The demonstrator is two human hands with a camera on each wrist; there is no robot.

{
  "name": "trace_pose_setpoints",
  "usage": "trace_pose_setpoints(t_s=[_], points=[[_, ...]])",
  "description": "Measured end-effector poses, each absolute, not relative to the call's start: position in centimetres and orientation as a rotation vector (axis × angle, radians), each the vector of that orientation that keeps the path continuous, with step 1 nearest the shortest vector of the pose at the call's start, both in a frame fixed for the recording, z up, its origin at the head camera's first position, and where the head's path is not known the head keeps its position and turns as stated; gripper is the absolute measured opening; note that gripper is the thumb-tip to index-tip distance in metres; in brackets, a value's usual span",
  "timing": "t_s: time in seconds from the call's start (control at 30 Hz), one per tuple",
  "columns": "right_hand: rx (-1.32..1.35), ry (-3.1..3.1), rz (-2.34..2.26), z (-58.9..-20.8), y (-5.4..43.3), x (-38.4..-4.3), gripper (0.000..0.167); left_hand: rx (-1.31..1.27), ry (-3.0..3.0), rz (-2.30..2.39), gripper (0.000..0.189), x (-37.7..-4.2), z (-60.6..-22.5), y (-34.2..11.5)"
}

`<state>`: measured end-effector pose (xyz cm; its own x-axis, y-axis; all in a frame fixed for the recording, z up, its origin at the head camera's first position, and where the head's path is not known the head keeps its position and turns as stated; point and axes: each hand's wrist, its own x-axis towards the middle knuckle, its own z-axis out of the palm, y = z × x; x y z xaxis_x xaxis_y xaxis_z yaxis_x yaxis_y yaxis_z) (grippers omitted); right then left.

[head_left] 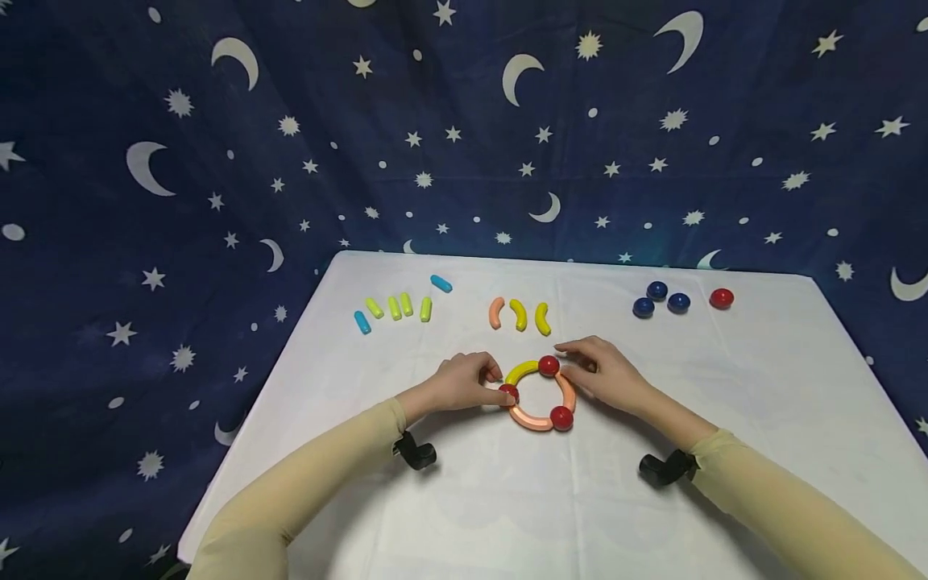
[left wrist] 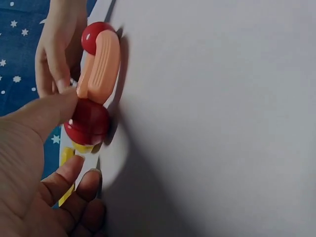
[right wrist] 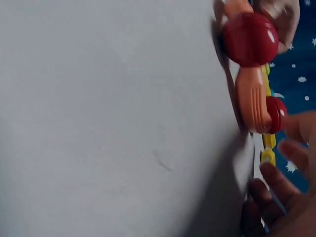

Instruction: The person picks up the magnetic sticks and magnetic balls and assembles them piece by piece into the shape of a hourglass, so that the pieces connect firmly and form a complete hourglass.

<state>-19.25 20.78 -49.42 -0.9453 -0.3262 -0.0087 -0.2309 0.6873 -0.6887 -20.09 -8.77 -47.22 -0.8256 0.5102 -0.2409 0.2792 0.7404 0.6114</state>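
Note:
A ring on the white table is made of three red balls joined by one yellow curved stick (head_left: pixel 520 371) and two orange curved sticks (head_left: pixel 532 421). My left hand (head_left: pixel 464 382) is at the ring's left red ball (left wrist: pixel 88 122); its thumb touches the ball, while the fingertips stand a little apart from it. At the far red ball (head_left: pixel 548 366) is my right hand (head_left: pixel 605 374), fingers loosely bent and spread. Whether its thumb touches that ball, I cannot tell. The near right red ball (right wrist: pixel 250 39) has an orange stick on either side.
Behind the ring lie an orange curved stick (head_left: pixel 496 312) and two yellow ones (head_left: pixel 518 315). Several short lime sticks (head_left: pixel 425 309) and two blue sticks (head_left: pixel 441 283) lie at the back left. Three dark blue balls (head_left: pixel 678 303) and a red ball (head_left: pixel 721 299) stand at the back right.

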Motion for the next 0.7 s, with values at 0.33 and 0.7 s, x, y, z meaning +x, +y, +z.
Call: trace_pose_setpoints(t_s=[0.33,0.7], points=[[-0.433,2.760,-1.058,-49.6,21.9,-19.7,0.030,0.650,2.610,0.869,0.030,-21.2,-47.4,-7.6],[-0.318,2.755,-1.059,-49.9,23.8,-18.2,0.039,0.631,2.541,0.931,0.032,-22.6,-47.4,-5.8]])
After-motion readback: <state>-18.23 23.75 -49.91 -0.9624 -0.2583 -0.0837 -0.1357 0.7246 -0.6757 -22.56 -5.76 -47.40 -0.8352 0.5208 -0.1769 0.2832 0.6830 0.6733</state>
